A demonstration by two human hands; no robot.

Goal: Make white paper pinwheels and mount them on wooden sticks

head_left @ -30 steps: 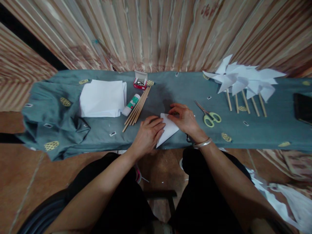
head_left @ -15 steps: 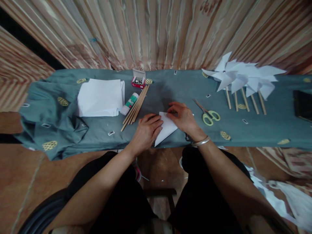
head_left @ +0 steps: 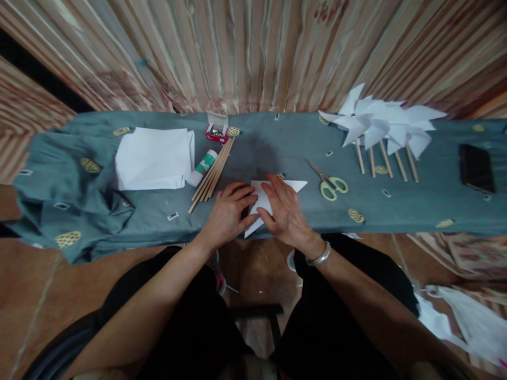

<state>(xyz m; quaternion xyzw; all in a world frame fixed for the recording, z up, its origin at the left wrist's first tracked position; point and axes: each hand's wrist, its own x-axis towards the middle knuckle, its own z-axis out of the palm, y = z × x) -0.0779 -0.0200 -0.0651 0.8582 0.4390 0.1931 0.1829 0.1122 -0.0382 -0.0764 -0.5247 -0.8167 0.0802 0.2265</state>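
A folded sheet of white paper (head_left: 260, 195) lies near the front edge of the cloth-covered table, one pointed corner reaching right and another toward me. My left hand (head_left: 228, 215) rests on its left edge, fingers stretched out and thumb apart. Across the middle and right of the paper lies my right hand (head_left: 285, 214), its fingers spread flat and hiding part of the sheet. Scissors (head_left: 330, 186) with green handles sit right of this hand. Wooden sticks (head_left: 214, 177) and a glue stick (head_left: 203, 167) are just beyond my left hand.
A stack of white paper (head_left: 152, 158) lies on the left. Behind the sticks stands a small open red box (head_left: 217, 132) of metal pins. Several paper pinwheels (head_left: 380, 124) on sticks lie at the back right, with a dark phone (head_left: 476, 168) farther right on the green tablecloth (head_left: 420, 208).
My right hand has shifted from pinching the paper's upper edge to lying flat on it. A pointed corner now shows to the right. The view has turned slightly right.
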